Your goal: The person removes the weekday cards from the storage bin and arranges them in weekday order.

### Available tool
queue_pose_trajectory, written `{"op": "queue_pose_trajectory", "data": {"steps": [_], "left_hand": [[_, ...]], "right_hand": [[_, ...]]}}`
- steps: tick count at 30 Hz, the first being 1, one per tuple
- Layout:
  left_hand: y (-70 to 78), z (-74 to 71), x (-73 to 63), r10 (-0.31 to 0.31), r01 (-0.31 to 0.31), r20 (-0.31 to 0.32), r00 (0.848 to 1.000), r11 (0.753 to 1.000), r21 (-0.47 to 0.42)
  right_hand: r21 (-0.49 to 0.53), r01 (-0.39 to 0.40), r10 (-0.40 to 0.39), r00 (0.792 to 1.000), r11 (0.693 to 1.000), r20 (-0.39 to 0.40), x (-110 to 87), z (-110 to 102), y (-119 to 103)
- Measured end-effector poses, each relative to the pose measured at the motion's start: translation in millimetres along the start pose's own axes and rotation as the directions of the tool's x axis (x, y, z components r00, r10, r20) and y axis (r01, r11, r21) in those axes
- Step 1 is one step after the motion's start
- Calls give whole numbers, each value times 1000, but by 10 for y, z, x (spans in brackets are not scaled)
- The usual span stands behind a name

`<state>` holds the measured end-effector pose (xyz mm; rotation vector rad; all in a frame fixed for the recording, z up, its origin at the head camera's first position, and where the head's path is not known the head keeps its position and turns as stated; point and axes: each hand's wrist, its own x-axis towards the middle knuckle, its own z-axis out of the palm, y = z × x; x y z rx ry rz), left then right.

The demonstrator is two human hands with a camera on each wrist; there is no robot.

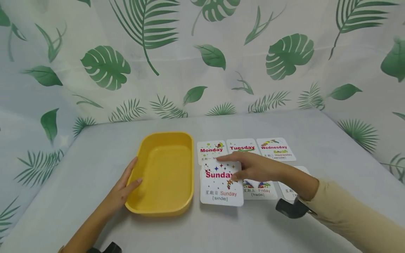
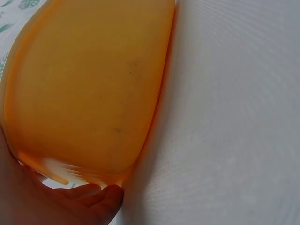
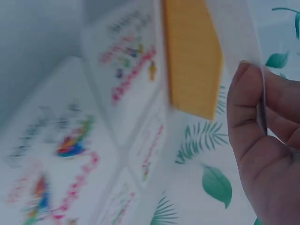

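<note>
My right hand point(image 1: 257, 167) pinches the white "Sunday" card point(image 1: 218, 189) between thumb and fingers, its printed face up toward the head camera. That card overlaps another card lying under it, mostly hidden, just in front of the "Monday" card point(image 1: 211, 149). In the right wrist view the pinched card point(image 3: 241, 33) shows nearly edge-on. My left hand point(image 1: 119, 195) grips the left side of a yellow plastic tub point(image 1: 159, 179), thumb over the rim and fingers along the outer wall. The left wrist view shows those fingers point(image 2: 101, 201) against the tub's wall.
A "Tuesday" card point(image 1: 242, 143) and a "Wednesday" card point(image 1: 276, 149) continue the back row. In the front row lie a "Friday" card point(image 1: 261, 191) and, farther right, a card point(image 1: 300, 172) partly behind my wrist. Leaf-patterned cloth point(image 1: 202, 80) hangs behind the pale tabletop point(image 1: 221, 232).
</note>
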<state>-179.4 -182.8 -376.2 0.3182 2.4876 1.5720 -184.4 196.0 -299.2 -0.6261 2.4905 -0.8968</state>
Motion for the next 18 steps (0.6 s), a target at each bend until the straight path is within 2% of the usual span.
{"op": "queue_pose_trajectory", "data": {"steps": [4, 7, 9, 12, 15, 18], "left_hand": [[-7, -14, 54, 7, -7, 7, 1000, 1000, 7], [-25, -36, 79, 7, -7, 8, 1000, 1000, 8], [-38, -58, 75, 2, -2, 2, 1000, 1000, 6], [-48, -84, 74, 4, -4, 0, 1000, 1000, -6], [-56, -87, 86, 10, -10, 7, 1000, 1000, -12], [-65, -87, 94, 7, -7, 15, 1000, 1000, -6]], "right_hand": [[53, -4, 1, 998, 999, 58, -316, 108, 174], [60, -13, 7, 996, 998, 86, -469, 215, 303], [20, -28, 26, 996, 999, 88, -511, 293, 371], [-97, -85, 91, 994, 992, 67, -526, 404, 430], [-236, -120, 134, 990, 964, 42, -540, 490, 446], [-315, -126, 142, 990, 941, 27, -540, 550, 440]]}}
